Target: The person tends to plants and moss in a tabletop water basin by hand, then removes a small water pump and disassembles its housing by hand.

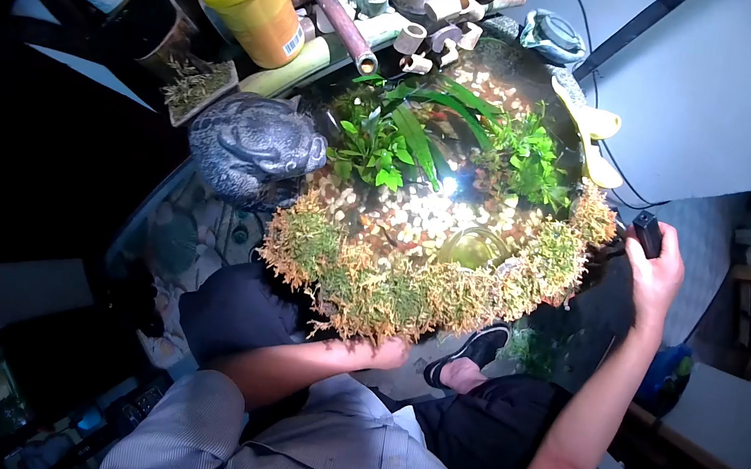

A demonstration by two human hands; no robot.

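My right hand (pixel 655 279) is closed around a small black box-shaped object (pixel 647 232) that points upward, just right of the pond bowl. What kind of object it is, I cannot make out. My left hand (pixel 389 354) is low in front of the mossy rim (pixel 386 298), close under its hanging edge; its fingers are hidden. Inside the bowl, shallow water covers pale pebbles (pixel 388 212), with leafy green plants (pixel 373 148) on the left and more plants (pixel 534 166) on the right. A bright light reflects off the water.
A grey stone animal figure (pixel 258 146) sits at the bowl's left. Behind it stands a yellow-lidded tub (pixel 252 6) beside bamboo pieces (pixel 343 24). Small cut tubes (pixel 410 40) line the back. A yellow ornament (pixel 599 124) and a black cable (pixel 608 162) are at the right.
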